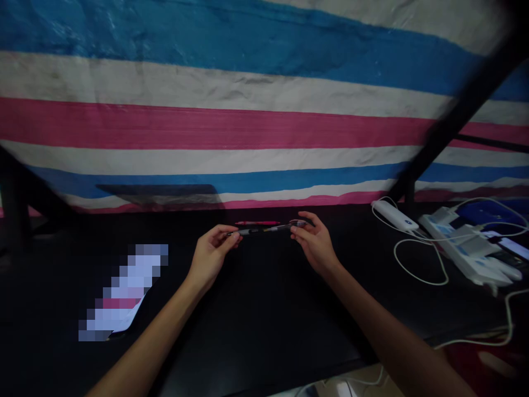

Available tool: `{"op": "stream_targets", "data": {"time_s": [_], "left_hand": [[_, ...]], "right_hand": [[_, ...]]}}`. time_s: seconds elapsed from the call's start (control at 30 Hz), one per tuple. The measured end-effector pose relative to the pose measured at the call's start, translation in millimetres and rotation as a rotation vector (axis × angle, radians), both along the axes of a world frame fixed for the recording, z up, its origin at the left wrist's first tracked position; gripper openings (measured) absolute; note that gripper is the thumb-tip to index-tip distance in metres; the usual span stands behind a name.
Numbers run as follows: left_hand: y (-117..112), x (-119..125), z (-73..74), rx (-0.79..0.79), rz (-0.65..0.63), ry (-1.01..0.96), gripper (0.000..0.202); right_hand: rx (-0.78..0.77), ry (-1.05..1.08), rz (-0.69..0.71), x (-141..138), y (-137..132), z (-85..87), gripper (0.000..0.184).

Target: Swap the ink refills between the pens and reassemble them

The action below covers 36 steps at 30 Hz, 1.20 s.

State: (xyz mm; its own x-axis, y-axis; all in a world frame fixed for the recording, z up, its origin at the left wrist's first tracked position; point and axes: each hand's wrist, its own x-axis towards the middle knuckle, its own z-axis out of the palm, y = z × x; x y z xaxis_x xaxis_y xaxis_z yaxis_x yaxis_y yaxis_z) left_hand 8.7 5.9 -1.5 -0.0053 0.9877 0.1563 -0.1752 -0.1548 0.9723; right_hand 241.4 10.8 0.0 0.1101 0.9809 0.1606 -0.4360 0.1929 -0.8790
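My left hand point(210, 251) pinches the left end of a slim grey and clear pen point(278, 227) between thumb and fingertips. The right end of it sits in the fingertips of my right hand point(316, 242). Held roughly level just above the black table, the pen spans the space between both hands. Its middle is dim, so I cannot tell whether it is one piece or two parts end to end. A red pen point(257, 223) lies on the table just behind.
A phone-like device with a lit, blurred-out screen point(124, 298) lies at the left on the black table point(256, 320). To the right are a white power bank point(394, 215), a power strip point(467, 248) and looping white cables. A striped tarp point(248, 129) hangs behind, with dark slanted bars at the sides.
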Motion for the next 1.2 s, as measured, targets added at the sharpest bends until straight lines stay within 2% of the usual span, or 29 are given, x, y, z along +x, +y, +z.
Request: {"op": "stream_targets", "data": {"time_s": [0.17, 0.3, 0.57, 0.73, 0.83, 0.9, 1.0, 1.1, 1.2], "left_hand": [[-3.3, 6.3, -0.9, 0.012, -0.059, 0.096, 0.020], [-4.3, 8.2, -1.6, 0.041, -0.047, 0.175, 0.018], [-3.1, 6.2, -3.4, 0.079, -0.029, 0.252, 0.017], [-3.7, 5.1, -0.8, 0.106, -0.009, 0.262, 0.016], [-4.1, 5.2, -0.3, 0.113, -0.017, 0.275, 0.015], [-3.7, 5.0, -0.7, 0.118, -0.021, 0.291, 0.016], [-2.0, 3.5, -2.0, 0.121, -0.009, 0.287, 0.017], [-0.3, 1.9, -3.3, 0.119, -0.005, 0.264, 0.018], [0.0, 1.8, -4.0, 0.114, -0.004, 0.265, 0.018]], "right_hand": [[0.013, -0.035, 0.037, -9.0, -3.3, -3.9, 0.034], [0.006, -0.064, 0.041, -10.3, -2.7, -6.4, 0.027], [-0.045, -0.100, 0.097, -10.5, -6.4, -0.8, 0.026], [-0.065, -0.286, 0.077, -9.6, -6.4, -4.1, 0.021], [-0.136, -0.439, 0.095, -9.3, -7.3, -3.8, 0.041], [-0.163, -0.504, 0.112, -8.7, -8.1, -1.3, 0.048], [-0.061, -0.457, 0.105, -6.5, -9.3, 4.4, 0.030], [0.088, -0.382, 0.142, -4.4, -9.4, 7.2, 0.049], [0.155, -0.430, 0.150, -4.6, -8.4, 4.6, 0.028]]}}
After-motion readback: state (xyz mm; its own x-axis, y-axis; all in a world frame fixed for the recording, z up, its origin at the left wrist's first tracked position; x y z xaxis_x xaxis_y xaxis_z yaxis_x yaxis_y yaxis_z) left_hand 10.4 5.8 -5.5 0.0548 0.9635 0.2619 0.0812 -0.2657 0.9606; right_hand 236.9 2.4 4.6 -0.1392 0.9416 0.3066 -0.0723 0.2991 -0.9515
